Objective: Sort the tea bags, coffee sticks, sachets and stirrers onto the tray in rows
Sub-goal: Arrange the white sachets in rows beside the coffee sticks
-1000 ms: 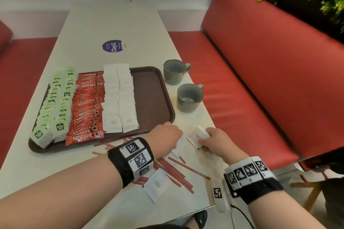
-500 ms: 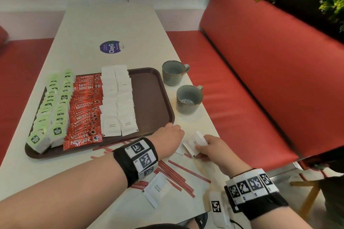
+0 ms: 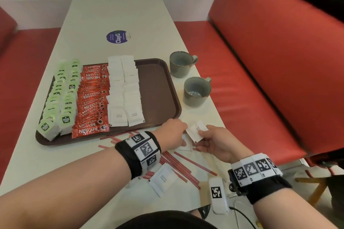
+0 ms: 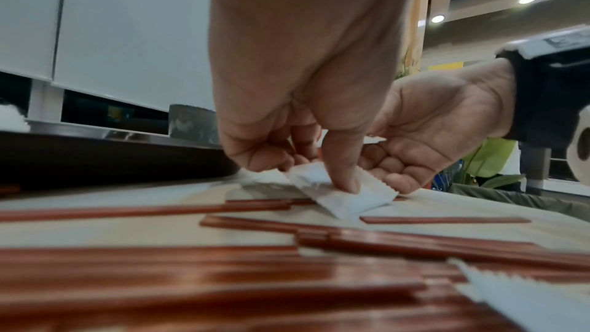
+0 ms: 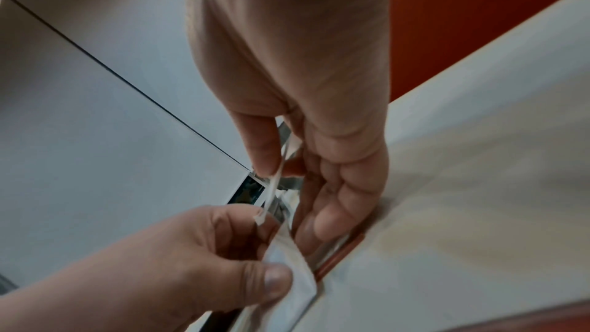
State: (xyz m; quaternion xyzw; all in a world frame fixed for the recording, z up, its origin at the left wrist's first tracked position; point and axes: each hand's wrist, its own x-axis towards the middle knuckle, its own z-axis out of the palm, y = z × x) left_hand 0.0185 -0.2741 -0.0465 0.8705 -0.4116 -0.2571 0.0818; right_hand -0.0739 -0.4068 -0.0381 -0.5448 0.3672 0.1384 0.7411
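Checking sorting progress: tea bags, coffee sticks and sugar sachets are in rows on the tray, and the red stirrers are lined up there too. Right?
Not quite. The head view shows the red stirrers still scattered on the table, in front of the tray. The other rows are on the tray.

Near stirrers (image 4: 223, 287) blurred; tray (image 4: 96, 155) edge-cropped

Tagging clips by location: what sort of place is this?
Probably a café or canteen: red booth bench, long white table, brown serving tray and two grey cups.
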